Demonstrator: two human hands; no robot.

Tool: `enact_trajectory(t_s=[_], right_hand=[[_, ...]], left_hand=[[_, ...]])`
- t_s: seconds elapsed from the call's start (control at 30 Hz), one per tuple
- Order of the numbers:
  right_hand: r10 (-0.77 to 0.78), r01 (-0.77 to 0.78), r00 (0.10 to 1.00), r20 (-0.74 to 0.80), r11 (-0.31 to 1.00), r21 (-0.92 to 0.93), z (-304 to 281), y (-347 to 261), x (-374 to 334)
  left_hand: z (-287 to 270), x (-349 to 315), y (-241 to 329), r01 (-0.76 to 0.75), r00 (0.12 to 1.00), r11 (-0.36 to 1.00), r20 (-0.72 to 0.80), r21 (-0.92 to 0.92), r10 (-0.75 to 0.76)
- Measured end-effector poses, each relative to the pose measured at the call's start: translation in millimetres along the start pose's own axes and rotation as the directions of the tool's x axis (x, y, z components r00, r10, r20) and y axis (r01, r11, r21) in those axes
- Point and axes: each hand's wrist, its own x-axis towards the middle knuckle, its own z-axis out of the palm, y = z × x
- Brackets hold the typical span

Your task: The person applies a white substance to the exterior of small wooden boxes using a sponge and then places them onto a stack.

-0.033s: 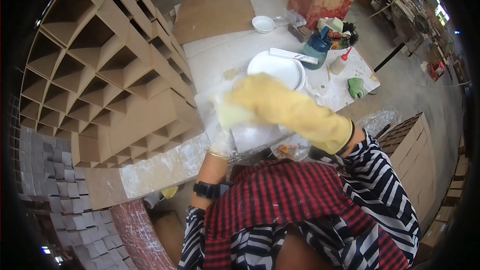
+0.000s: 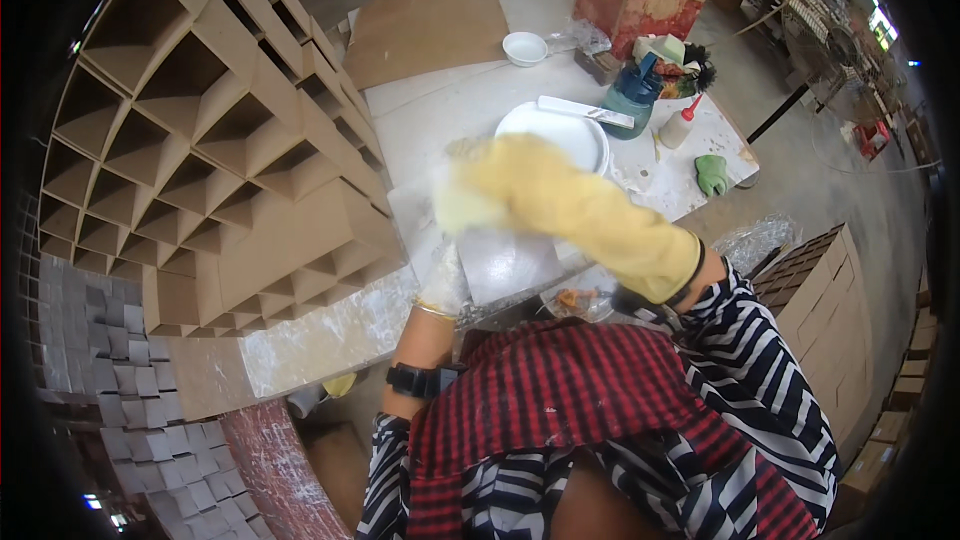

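Observation:
My right hand [image 2: 525,185], in a long yellow rubber glove, is closed on a pale yellow sponge [image 2: 462,208]; both are smeared by motion. They are over a flat, light grey panel [image 2: 510,265] at the table's near edge. My left hand [image 2: 442,278] wears a thin white glove and is at the panel's left side. Its fingers are hidden behind the sponge and blurred. Just beyond my right hand is a round white tub [image 2: 572,140], with a white flat strip [image 2: 590,112] lying across its rim.
Cardboard dividers [image 2: 250,130] stand tall at the left. On the white table [image 2: 420,115] are a brown board [image 2: 430,25], a small white bowl [image 2: 525,48], a blue-green jug [image 2: 632,100], a red-tipped squeeze bottle [image 2: 678,125], a green cloth [image 2: 711,175] and a red box [image 2: 640,0].
The yellow-gloved hand and the sponge have shifted slightly to the right. My left hand has barely moved.

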Motion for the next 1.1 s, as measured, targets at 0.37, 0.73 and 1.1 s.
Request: enact_trajectory(t_s=[0.37, 0.73, 1.1], right_hand=[[-0.066, 0.071, 0.996, -0.067, 0.995, 0.077, 14, 13, -35], [-0.187, 0.228, 0.966, -0.181, 0.944, 0.240, -2, -7, -42], [0.479, -0.184, 0.824, -0.302, 0.731, 0.657, -17, 27, -43]], left_hand=[[2, -4, 18, 0.021, 0.995, 0.991, 0.098, -0.131, -0.008], [17, -15, 17, -0.053, 0.974, 0.996, -0.222, -0.073, 0.036], [31, -26, 26, -0.077, 0.960, 0.982, -0.278, -0.174, 0.026]])
